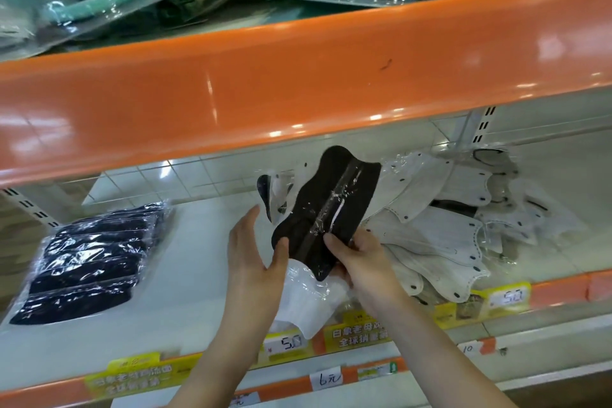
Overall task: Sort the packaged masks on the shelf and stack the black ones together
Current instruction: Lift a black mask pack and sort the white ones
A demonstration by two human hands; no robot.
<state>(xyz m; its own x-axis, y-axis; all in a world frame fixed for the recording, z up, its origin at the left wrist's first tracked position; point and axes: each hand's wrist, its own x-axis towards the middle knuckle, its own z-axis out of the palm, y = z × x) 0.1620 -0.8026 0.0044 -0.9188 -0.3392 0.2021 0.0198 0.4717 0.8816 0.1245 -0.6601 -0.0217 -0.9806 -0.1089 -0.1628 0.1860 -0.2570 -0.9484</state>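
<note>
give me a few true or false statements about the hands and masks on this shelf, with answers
1. The right hand pinches the black packaged mask. True.
2. The stack of black masks lies at the right end of the shelf. False: it lies at the left end; the pile of white masks is on the right.
3. The left hand has its fingers mostly straight, its thumb against the black packaged mask's lower edge. True.
4. The held black mask already rests on the black stack. False: it is held up apart from it, in the middle of the shelf.
5. The shelf edge above the masks is blue. False: it is orange.
</note>
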